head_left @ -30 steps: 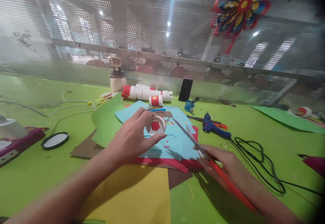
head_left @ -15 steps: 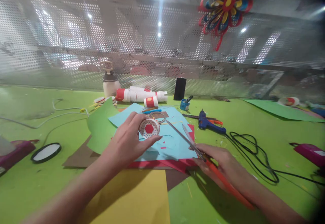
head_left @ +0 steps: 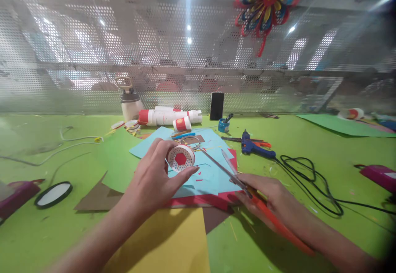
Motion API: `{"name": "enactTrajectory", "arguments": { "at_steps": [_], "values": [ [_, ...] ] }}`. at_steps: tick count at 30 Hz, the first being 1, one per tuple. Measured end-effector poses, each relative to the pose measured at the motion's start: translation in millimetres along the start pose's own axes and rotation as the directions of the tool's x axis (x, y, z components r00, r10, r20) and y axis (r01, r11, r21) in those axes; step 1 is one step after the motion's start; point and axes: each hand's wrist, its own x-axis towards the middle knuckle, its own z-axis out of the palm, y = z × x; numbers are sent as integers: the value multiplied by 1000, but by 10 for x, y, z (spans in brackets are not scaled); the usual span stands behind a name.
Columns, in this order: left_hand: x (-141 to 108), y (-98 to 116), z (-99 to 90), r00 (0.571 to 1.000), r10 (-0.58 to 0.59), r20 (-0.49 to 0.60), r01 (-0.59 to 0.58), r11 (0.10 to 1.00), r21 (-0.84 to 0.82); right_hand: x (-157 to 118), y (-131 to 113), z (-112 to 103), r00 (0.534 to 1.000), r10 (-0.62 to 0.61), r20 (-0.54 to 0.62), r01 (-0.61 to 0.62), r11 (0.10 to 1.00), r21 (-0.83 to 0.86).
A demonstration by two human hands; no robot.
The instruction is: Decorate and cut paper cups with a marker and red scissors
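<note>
In the left hand (head_left: 154, 176) sits a cup (head_left: 181, 158), near the right hand's (head_left: 275, 194) scissors (head_left: 253, 194).

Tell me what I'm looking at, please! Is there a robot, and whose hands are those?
No robot here, just a person using two bare hands. Every picture comes from one camera worn on that person's head, looking forward and down.

The left hand holds a small round white piece with a red six-sided patch. The right hand holds scissors with orange handles and open blades.

On the green table lie sheets of colored paper, like light blue paper and yellow paper. Farther back are a blue glue gun and a red-and-white paper cup on its side.
</note>
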Motion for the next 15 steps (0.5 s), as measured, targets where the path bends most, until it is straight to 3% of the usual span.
{"name": "enactTrajectory", "arguments": {
  "at_steps": [15],
  "values": [
    [-54,98,8,977,-186,-104,185,983,-18,10,21,14,996,48,81,-54,996,68]
  ]
}}
